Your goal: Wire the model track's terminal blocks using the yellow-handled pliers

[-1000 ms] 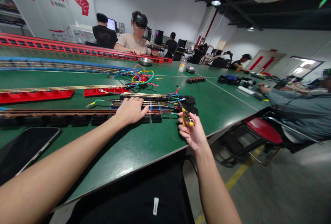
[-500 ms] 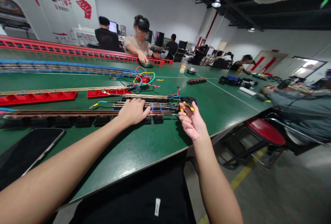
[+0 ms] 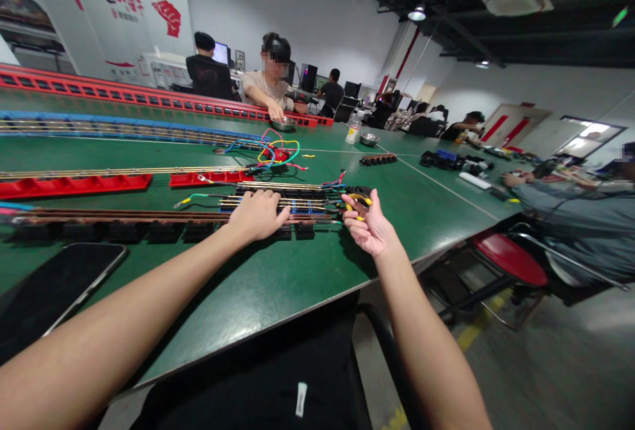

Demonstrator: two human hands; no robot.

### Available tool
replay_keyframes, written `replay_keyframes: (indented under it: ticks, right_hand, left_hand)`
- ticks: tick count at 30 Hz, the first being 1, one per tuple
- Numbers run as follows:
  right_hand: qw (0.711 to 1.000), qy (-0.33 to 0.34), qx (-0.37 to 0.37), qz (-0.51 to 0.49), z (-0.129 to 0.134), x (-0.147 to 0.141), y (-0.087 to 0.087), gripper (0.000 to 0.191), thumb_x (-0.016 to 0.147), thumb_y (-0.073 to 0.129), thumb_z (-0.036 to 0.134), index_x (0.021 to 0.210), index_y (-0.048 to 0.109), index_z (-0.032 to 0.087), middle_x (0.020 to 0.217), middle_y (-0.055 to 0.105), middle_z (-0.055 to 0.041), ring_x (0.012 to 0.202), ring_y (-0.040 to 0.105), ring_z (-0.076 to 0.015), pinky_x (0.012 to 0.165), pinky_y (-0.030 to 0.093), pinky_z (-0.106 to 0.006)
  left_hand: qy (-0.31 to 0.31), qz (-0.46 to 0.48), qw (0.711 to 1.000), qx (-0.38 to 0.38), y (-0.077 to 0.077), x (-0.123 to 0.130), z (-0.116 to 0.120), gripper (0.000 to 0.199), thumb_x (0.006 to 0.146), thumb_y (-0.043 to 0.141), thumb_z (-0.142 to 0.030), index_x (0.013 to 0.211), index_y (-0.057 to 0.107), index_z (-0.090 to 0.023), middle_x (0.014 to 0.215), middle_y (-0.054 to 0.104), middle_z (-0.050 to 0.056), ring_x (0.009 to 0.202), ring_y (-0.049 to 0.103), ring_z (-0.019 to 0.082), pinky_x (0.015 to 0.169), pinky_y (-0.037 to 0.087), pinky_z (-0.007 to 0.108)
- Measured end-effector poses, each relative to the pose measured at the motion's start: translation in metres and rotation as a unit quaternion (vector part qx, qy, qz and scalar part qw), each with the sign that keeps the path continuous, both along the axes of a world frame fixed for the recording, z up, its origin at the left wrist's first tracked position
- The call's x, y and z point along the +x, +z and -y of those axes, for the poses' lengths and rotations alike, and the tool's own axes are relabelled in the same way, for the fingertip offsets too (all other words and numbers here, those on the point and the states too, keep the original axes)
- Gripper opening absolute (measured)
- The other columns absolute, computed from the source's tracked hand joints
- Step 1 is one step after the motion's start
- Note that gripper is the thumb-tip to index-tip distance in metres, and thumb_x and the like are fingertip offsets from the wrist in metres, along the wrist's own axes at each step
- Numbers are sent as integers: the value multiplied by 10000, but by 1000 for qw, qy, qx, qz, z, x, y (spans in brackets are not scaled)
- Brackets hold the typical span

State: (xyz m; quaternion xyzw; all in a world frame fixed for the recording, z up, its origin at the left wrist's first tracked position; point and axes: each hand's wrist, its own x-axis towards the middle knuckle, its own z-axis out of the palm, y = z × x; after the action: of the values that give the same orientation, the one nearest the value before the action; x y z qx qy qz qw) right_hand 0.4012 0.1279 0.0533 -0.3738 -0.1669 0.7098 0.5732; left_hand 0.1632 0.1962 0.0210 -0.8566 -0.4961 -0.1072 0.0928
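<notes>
Left hand [image 3: 258, 215] rests on the blue-and-black, brass-striped plastic rail [image 3: 301, 206], thumb spread wide. At the rail's right end, right hand [image 3: 371, 230] has fingers curled round yellow-handled pliers [image 3: 367, 201]. Beyond its left end, a green-and-yellow wire [image 3: 197, 196] ends unattached; right-end joints: cannot tell.

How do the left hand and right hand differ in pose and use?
The left hand lies back up across the rail strips; the right hand shows its palm. The left hand shows no tool, while the right hand holds yellow-handled pliers. Both hands are bare.
</notes>
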Motion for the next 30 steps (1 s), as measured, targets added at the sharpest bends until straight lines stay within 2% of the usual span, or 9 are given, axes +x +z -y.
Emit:
replay_keyframes:
  ticks: [8, 13, 17, 21, 23, 25, 30]
  right_hand:
    - [999, 19, -10, 36, -5, -3, -4, 594, 913, 267, 709, 960, 596, 217, 548, 348, 85, 312, 217, -6, 262, 161, -75]
    - [999, 19, -17, 35, -7, -5, -3, 407, 965, 418, 546, 828, 562, 192, 532, 363, 87, 308, 214, 0, 253, 163, -77]
    - [999, -3, -20, 47, -8, -8, -7, 407, 970, 451, 489, 700, 469, 187, 490, 343, 100, 295, 176, 7, 235, 140, -86]
    - [993, -39, 5, 113, -10, -14, -17, 390, 873, 639, 470, 696, 409, 210, 466, 340, 123, 289, 159, 12, 229, 124, -85]
    - [985, -56, 27, 158, -11, -16, -22, 412, 790, 740, 446, 724, 402, 220, 468, 355, 133, 288, 161, 15, 232, 117, -85]
    - [976, -69, 47, 201, -10, -17, -25, 443, 726, 795, 434, 747, 403, 228, 472, 362, 140, 289, 168, 16, 240, 108, -85]
    - [944, -65, 77, 315, -9, -18, -29, 527, 616, 833, 523, 715, 414, 217, 497, 389, 130, 300, 210, 20, 252, 114, -91]
  left_hand:
    - [-12, 0, 1000, -9, 0, -2, -3, 530, 970, 290, -472, 1121, 629, -94, 1146, 662, 184, 1065, 602, 335, 873, 432, 451]
    - [-18, -5, 1000, -16, 2, -2, -4, 523, 968, 292, -457, 1129, 626, -88, 1138, 658, 191, 1069, 603, 335, 880, 435, 452]
    - [-20, -3, 1000, -21, 3, -2, -4, 531, 967, 288, -463, 1135, 622, -87, 1148, 646, 191, 1078, 596, 337, 888, 444, 463]
    - [-4, 15, 1000, 5, -1, -2, -4, 552, 954, 314, -495, 1255, 572, -111, 1297, 569, 193, 1187, 532, 345, 961, 413, 468]
    - [17, 22, 999, 27, -4, -2, -4, 605, 940, 341, -521, 1358, 497, -114, 1430, 461, 204, 1313, 424, 365, 1047, 342, 487]
    - [34, 18, 999, 15, -5, -2, -5, 663, 932, 336, -555, 1420, 434, -116, 1495, 386, 208, 1383, 333, 374, 1096, 276, 513]
    - [40, 5, 999, -37, -2, -1, -6, 686, 937, 290, -573, 1432, 424, -118, 1453, 432, 225, 1358, 375, 366, 1073, 306, 537]
